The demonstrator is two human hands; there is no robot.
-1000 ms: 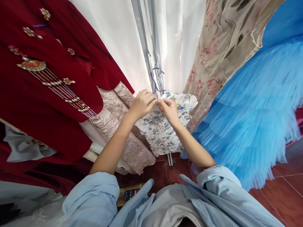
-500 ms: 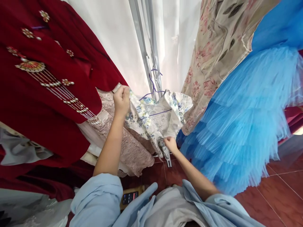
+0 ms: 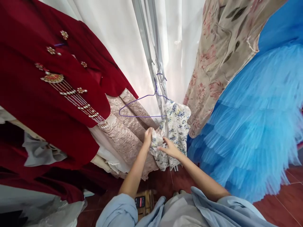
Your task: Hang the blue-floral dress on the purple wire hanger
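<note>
A short-sleeved blouse [image 3: 178, 123], white with blue and yellow flowers, hangs by one shoulder from the right arm of a purple wire hanger [image 3: 139, 99]. The hanger's left arm is bare. Gathered cloth from the blouse's loose side is in my left hand [image 3: 147, 137], whose fingers are closed on it below the hanger. Just to the right, my right hand [image 3: 171, 148] is at the same bunched cloth, thumb and fingers apart and touching it. Folds of fabric hide some fingertips.
Grey metal rack posts [image 3: 151, 41] stand before a white curtain [image 3: 113, 34]. A beaded dark red garment [image 3: 78, 132] and a pink brocade skirt [image 3: 123, 135] hang left. Right are a floral beige garment [image 3: 210, 63] and a blue tulle dress [image 3: 246, 126]. A phone [image 3: 140, 201] lies below.
The blouse's left shoulder has come off the hanger. My left hand has moved right and down with the cloth, close to my right hand, whose fingers have spread.
</note>
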